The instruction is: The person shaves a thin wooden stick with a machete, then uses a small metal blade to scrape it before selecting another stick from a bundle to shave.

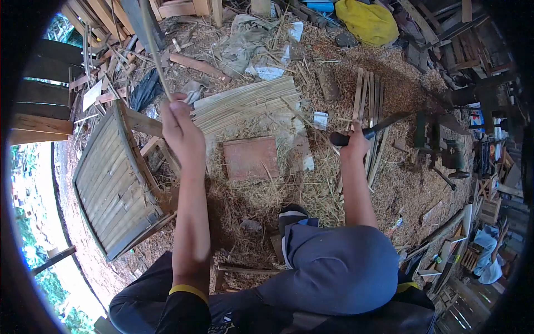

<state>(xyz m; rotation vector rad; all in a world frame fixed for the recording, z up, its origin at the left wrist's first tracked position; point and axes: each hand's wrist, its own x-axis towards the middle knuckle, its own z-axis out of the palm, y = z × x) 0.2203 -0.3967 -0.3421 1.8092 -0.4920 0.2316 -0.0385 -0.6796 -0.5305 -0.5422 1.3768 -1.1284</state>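
In the head view my left hand is raised at the left, its fingers closed around a long thin bamboo strip. The strip runs up out of the top of the view. At the right, my right hand grips a machete by its black handle. The dark machete blade points right and slightly upward, well apart from the strip. Between and beyond my hands lies a flat bundle of pale bamboo strips on the ground. A reddish rectangular board lies nearer to me.
A curved slatted wooden panel leans at my left. More long strips lie beyond my right hand. A yellow sack is at the back, and a dark metal machine stands at right. Shavings cover the ground. Another person is at far right.
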